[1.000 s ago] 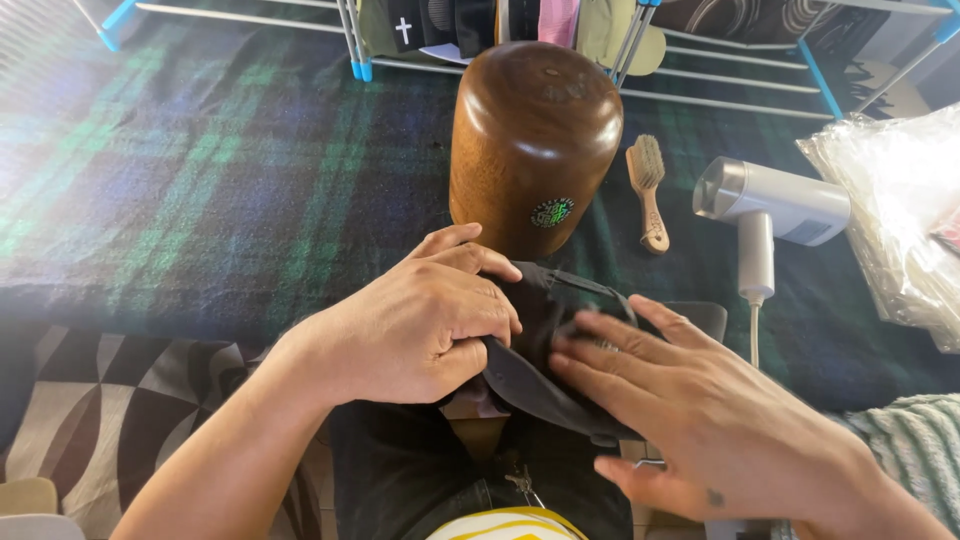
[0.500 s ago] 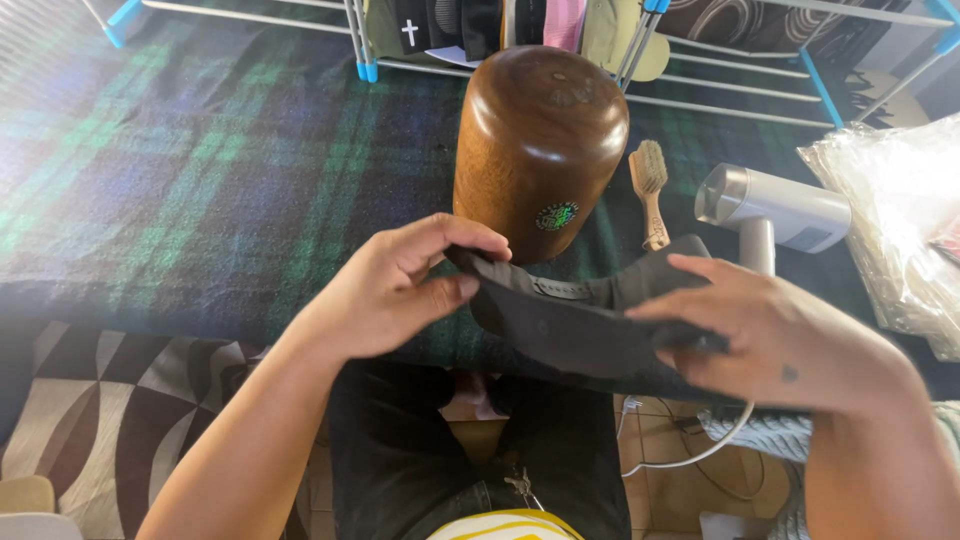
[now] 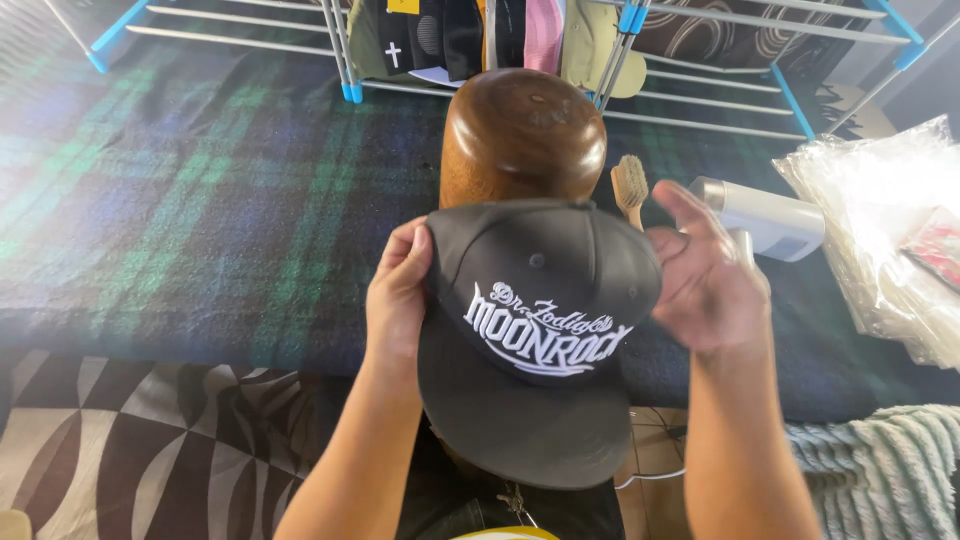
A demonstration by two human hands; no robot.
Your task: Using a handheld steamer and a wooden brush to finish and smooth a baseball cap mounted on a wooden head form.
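A black flat-brim cap (image 3: 535, 340) with white embroidered lettering on its front is held up in front of me, brim toward me. My left hand (image 3: 397, 295) grips the cap's left side. My right hand (image 3: 703, 270) is at the cap's right side with fingers spread, slightly blurred; whether it touches the cap is unclear. Just behind the cap stands a rounded brown wooden hat block (image 3: 522, 135) on the plaid-covered table (image 3: 200, 220).
A wooden brush (image 3: 630, 185) and a grey handheld steamer (image 3: 770, 215) lie right of the block. Clear plastic bags (image 3: 885, 230) sit at the far right. A drying rack (image 3: 700, 30) with several caps runs along the back. A knitted blanket (image 3: 880, 470) is at lower right.
The cap was folded and low between both hands; it has been turned over and raised, its front now facing me. My right hand has opened and moved to the side.
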